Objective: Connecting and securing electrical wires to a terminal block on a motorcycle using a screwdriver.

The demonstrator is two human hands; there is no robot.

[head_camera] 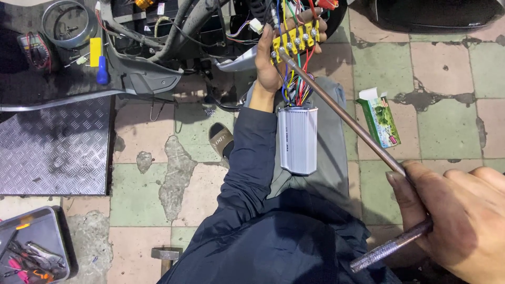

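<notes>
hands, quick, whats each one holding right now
Left hand: closed on the yellow terminal block.
Right hand: closed on the long metal driver, tip at the block's screws.

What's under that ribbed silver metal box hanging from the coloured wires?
The ribbed silver metal box lies on the grey-trousered knee, beside the dark blue sleeve. Its underside and the cloth beneath are hidden.

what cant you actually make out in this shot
- Head view: the tip of the long metal driver is too small to tell how it sits on the yellow terminal block.
- Left hand: its palm is hidden behind the block and wires.
- Right hand: cut off by the right and bottom edges.
- Hammer: handle cut off by the bottom edge.
- Tools in the grey tray: too small and dim to identify.
</notes>
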